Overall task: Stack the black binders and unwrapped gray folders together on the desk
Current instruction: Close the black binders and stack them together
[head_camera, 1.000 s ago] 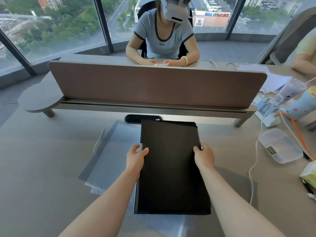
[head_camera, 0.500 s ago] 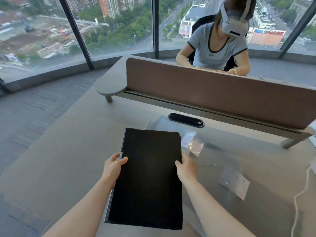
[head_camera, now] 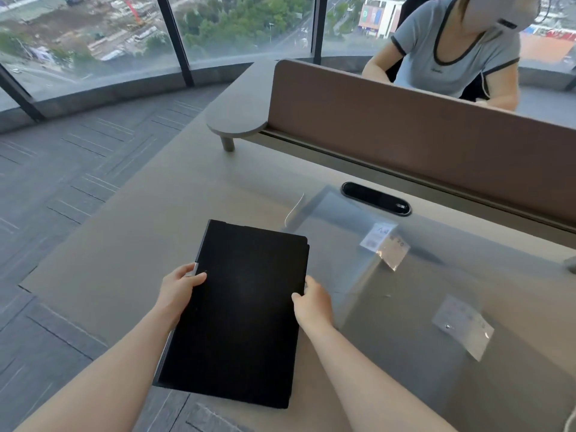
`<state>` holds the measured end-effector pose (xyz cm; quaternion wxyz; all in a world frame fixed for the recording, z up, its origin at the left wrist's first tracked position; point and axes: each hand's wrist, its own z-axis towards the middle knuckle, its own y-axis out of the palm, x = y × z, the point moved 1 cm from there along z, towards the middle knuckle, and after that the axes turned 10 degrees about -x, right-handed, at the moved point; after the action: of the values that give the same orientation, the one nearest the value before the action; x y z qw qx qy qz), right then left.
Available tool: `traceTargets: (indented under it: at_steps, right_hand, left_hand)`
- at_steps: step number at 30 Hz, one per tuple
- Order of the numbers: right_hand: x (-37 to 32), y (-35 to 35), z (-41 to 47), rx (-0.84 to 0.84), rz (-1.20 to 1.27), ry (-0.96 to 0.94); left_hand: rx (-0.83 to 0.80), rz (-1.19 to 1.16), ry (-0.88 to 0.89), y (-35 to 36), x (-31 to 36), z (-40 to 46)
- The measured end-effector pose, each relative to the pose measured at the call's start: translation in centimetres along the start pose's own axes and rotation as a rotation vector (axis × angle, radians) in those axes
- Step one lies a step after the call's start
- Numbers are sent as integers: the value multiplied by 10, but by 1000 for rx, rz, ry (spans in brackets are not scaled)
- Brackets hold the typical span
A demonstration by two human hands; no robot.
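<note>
A stack of black binders (head_camera: 243, 310) sits low over the left part of the grey desk (head_camera: 131, 244), its near end past the desk's front edge. My left hand (head_camera: 180, 285) grips the stack's left edge, thumb on top. My right hand (head_camera: 311, 304) holds its right edge. To the right lie gray folders in clear plastic wrap (head_camera: 389, 275), flat on the desk, with a white label (head_camera: 377, 236) on the wrap. Whether the stack touches the desk I cannot tell.
A brown divider panel (head_camera: 420, 141) runs along the back of the desk, with a rounded shelf end (head_camera: 240, 120) at its left. A black cable port (head_camera: 375, 199) is set into the desktop. A person sits behind the panel. Floor and windows lie to the left.
Both hands have carried the black binders leftward, off the wrapped folders, toward the desk's left side. My view has swung left with them. The grip is the same.
</note>
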<state>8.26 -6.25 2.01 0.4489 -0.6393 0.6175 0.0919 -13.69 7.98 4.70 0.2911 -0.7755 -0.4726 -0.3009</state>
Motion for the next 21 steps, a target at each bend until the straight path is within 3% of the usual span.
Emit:
traceTargets:
  at_steps: [21]
  right_hand:
    - [-11, 36, 2, 5, -111, 136]
  left_hand:
    - [15, 33, 47, -15, -10, 22]
